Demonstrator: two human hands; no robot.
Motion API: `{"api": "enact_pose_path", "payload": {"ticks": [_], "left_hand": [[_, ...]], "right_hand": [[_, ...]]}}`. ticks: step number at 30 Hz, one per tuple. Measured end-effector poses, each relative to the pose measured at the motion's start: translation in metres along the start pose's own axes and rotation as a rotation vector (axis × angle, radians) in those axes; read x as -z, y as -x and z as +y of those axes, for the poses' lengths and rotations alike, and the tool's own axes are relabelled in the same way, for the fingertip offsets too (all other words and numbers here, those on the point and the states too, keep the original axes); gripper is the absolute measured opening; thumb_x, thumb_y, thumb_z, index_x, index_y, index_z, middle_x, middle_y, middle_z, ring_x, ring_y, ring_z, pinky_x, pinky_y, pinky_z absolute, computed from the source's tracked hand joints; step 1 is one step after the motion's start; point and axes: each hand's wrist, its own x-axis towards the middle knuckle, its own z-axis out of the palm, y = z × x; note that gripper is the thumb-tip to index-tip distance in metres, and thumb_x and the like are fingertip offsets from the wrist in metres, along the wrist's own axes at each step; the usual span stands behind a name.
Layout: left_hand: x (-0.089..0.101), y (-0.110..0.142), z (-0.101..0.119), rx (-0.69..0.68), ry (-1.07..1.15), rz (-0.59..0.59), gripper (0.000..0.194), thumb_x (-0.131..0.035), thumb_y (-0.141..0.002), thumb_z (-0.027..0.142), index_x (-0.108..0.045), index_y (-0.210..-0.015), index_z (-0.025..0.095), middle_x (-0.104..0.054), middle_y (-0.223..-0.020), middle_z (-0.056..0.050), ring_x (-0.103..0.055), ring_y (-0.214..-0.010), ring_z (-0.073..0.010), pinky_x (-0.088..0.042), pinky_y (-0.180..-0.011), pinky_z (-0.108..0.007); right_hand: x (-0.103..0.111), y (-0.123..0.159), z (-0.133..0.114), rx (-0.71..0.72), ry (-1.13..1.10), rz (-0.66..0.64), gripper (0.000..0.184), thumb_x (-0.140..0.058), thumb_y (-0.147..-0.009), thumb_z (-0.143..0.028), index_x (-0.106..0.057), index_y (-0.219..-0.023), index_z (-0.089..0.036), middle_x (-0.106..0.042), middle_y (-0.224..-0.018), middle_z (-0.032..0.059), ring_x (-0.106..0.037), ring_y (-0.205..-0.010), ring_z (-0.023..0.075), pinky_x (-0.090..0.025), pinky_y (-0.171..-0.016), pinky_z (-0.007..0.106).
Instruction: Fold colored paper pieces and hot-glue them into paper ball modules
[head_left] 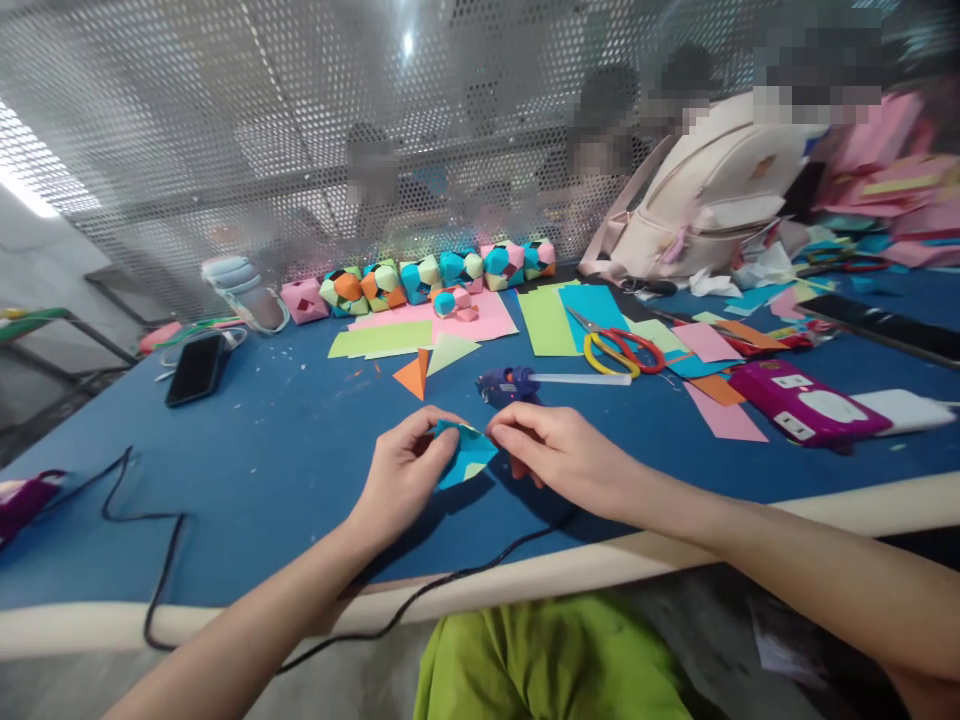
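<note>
Right now the blue paper [465,462], folded and bearing a pale green patch, is held above the counter [300,450], near the middle of its near edge. The left hand's [397,468] grip is clamped on its left side, thumb on top. At its right corner, the right hand [559,445] has thumb and forefinger brought together; whether this grip pinches the paper, I cannot tell.

Just beyond the right hand lies a glue gun [504,384], its clear stick [581,379] pointing toward the counter's right edge. Left of the gun sit an orange piece [411,378] and a pale green piece [452,352], close together. Farther back, a small ball [456,304] rests on a pink sheet [491,320], with a row of paper balls [421,280] behind it, along the far edge.

Yellow scissors [611,357] and red scissors [646,350] lie right of the gun. Near the right edge is a purple case [806,405]; a backpack [694,195] stands toward the far right corner. A phone [196,368] and a bottle [244,295] occupy the far left. A black cord [176,545] crosses the near edge.
</note>
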Motion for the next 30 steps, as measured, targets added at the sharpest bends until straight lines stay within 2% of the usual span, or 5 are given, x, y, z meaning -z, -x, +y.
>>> {"api": "enact_pose_path", "payload": {"ticks": [7, 10, 18, 24, 30], "left_hand": [[-0.005, 0.002, 0.001, -0.156, -0.142, -0.047, 0.016, -0.052, -0.084, 0.021, -0.065, -0.077, 0.016, -0.062, -0.073, 0.000, -0.053, -0.064, -0.0096, -0.041, -0.059, -0.021], [-0.007, 0.002, -0.001, -0.137, -0.162, -0.062, 0.016, -0.052, -0.084, 0.020, -0.066, -0.078, 0.016, -0.063, -0.073, -0.001, -0.053, -0.064, -0.0099, -0.041, -0.059, -0.021], [-0.009, 0.001, -0.004, -0.042, -0.152, -0.105, 0.018, -0.053, -0.082, 0.025, -0.067, -0.078, 0.015, -0.063, -0.070, -0.001, -0.050, -0.062, -0.0108, -0.039, -0.057, -0.022], [-0.004, -0.003, -0.003, 0.043, -0.098, -0.003, 0.020, -0.056, -0.080, 0.032, -0.068, -0.081, 0.016, -0.067, -0.074, -0.001, -0.055, -0.068, -0.0128, -0.043, -0.062, -0.022], [-0.004, -0.002, 0.000, 0.101, -0.051, 0.010, 0.020, -0.058, -0.077, 0.032, -0.068, -0.081, 0.016, -0.063, -0.067, 0.001, -0.051, -0.058, -0.0109, -0.041, -0.054, -0.022]], "right_hand": [[-0.010, -0.008, 0.007, 0.080, -0.152, 0.056, 0.021, -0.054, -0.084, -0.034, -0.059, -0.076, -0.016, -0.053, -0.063, -0.0035, -0.046, -0.058, 0.0085, -0.036, -0.054, 0.021], [-0.014, -0.008, 0.011, 0.152, -0.076, 0.111, 0.017, -0.055, -0.083, -0.028, -0.058, -0.071, -0.016, -0.052, -0.060, -0.0039, -0.044, -0.055, 0.0081, -0.035, -0.053, 0.020], [-0.023, -0.011, 0.028, 0.551, 0.280, 0.279, 0.015, -0.050, -0.083, -0.015, -0.052, -0.068, -0.016, -0.054, -0.063, -0.0007, -0.046, -0.055, 0.0089, -0.035, -0.054, 0.021], [-0.015, -0.011, 0.019, 0.418, 0.165, 0.187, 0.016, -0.047, -0.090, -0.023, -0.059, -0.082, -0.016, -0.062, -0.073, 0.0016, -0.054, -0.064, 0.0099, -0.040, -0.060, 0.021], [-0.018, -0.013, 0.023, 0.460, 0.194, 0.277, 0.017, -0.048, -0.086, -0.014, -0.055, -0.071, -0.017, -0.058, -0.065, -0.0014, -0.049, -0.057, 0.0086, -0.038, -0.057, 0.020]]}}
